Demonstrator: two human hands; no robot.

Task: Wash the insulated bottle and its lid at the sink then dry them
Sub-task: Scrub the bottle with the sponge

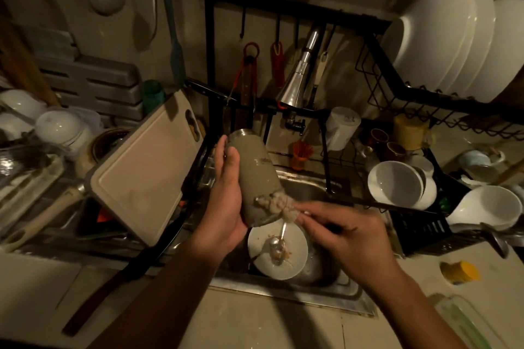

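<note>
The grey insulated bottle [256,178] is tilted over the sink [309,193], its steel base up toward the tap and its open mouth down toward me. My left hand [224,195] grips the bottle's body from the left. My right hand [343,235] pinches the dark handle of a bottle brush, whose frothy, whitish head [279,205] sits at the bottle's mouth. The bottle's lid is not visible.
Below the bottle, a white plate [278,249] with a spoon [279,244] and food scraps lies in the sink. The steel tap [297,79] hangs behind. A cutting board [144,167] leans at the left. White bowls [397,184] fill the black dish rack [419,229] at right. A yellow sponge [460,272] lies on the counter.
</note>
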